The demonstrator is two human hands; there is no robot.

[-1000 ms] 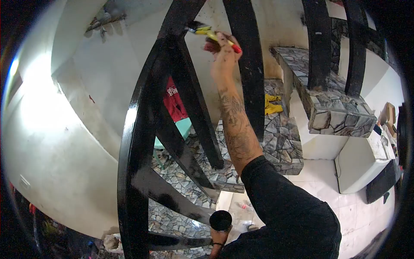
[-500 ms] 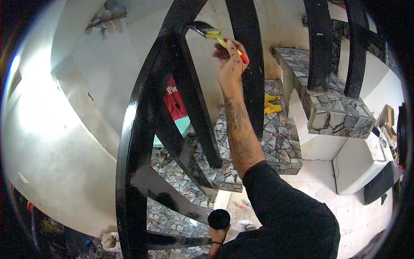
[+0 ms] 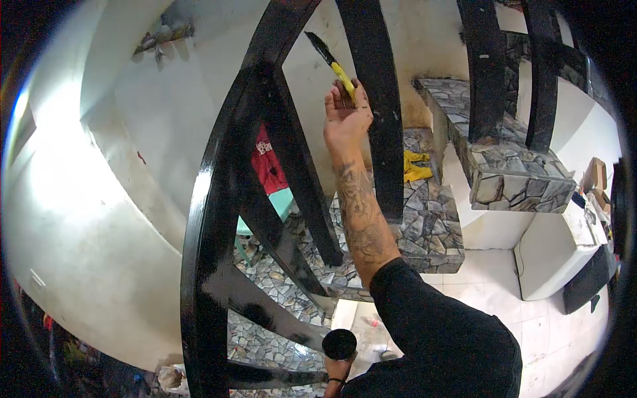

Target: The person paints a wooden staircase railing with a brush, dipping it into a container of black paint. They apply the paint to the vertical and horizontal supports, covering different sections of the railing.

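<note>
My right hand (image 3: 348, 119) is raised, closed around the yellow handle of a paintbrush (image 3: 342, 76). Black coats the brush's far end, which points up and left and stands apart from the black railing (image 3: 255, 86). Dark smudges mark my fingers. Low in the view, my left hand (image 3: 340, 367) grips a round dark cup (image 3: 339, 343) from below; its inside looks black, and what it contains cannot be made out. Several glossy black slats branch off the curved rail beside my right arm.
Stone-clad ledges (image 3: 521, 172) carry more black posts (image 3: 484, 73). A yellow cloth (image 3: 417, 166) lies on the stone. Behind the slats are a red cloth (image 3: 267, 162) and a pale green table or chair (image 3: 281, 201). A white appliance-like box (image 3: 554, 255) stands on the tiled floor at right.
My right hand has moved down and slightly left, and the brush has swung from nearly level to steeply upward, away from the rail. My left hand stays low with the cup.
</note>
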